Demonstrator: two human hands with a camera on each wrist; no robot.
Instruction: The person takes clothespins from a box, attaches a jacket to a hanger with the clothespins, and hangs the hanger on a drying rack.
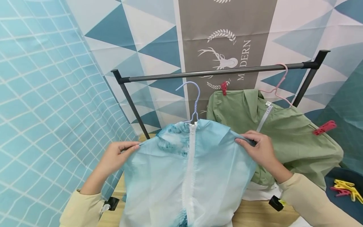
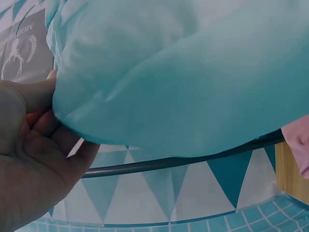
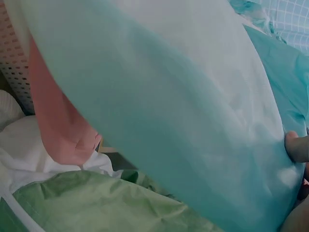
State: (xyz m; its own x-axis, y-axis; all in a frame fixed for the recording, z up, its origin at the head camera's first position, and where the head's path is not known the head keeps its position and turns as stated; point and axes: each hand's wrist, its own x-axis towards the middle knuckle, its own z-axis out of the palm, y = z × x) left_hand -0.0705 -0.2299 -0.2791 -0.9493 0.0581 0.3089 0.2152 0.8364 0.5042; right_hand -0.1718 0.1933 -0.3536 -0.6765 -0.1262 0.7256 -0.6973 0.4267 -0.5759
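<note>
A pale blue tie-dye jacket with a white front zipper hangs spread out on a lilac wire hanger. The hanger's hook shows just under the black rail in the head view. My left hand pinches the jacket's shoulder at the left between thumb and fingers. At the opposite shoulder, my right hand pinches the fabric the same way. Up close in the left wrist view, the left hand has its thumb and fingers at the cloth's edge. Only part of the right hand enters the right wrist view.
A black rack rail crosses behind the jacket. On it, at the right, a pink hanger carries a green jacket with red clips. Yellow clips and a red one lie in a dark basin. Beneath is a wooden table.
</note>
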